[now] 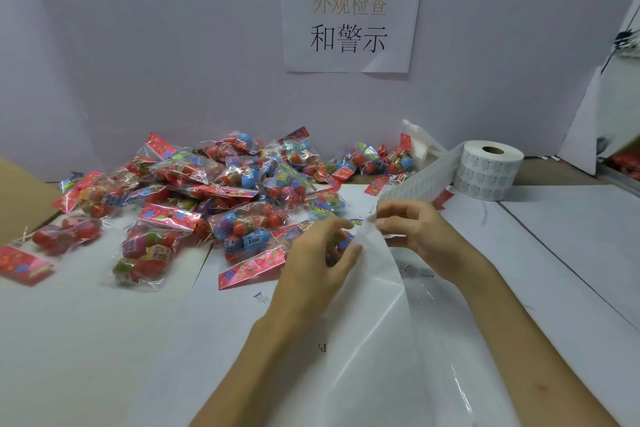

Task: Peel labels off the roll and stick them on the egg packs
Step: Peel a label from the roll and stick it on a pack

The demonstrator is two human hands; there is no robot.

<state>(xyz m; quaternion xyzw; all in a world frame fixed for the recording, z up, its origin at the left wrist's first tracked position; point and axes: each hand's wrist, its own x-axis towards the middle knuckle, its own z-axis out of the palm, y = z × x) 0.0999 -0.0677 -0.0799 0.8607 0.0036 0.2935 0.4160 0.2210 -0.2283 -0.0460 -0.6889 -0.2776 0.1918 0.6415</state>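
Observation:
A white label roll (491,170) stands on end at the back right, and its strip (415,192) runs down to my hands. My right hand (420,236) pinches the strip where it bends over, fingers curled on it. The bare backing paper (377,305) hangs from there toward me. My left hand (322,253) has curled fingers at the backing's edge and on an egg pack (343,239) that it mostly hides. A heap of clear egg packs (214,191) with coloured eggs and red header cards lies to the left and behind.
White sheets cover the table (104,340). A brown cardboard flap (20,198) rises at the far left. A pale wall with a printed paper sign (349,17) closes the back. A white panel (588,121) leans at the right.

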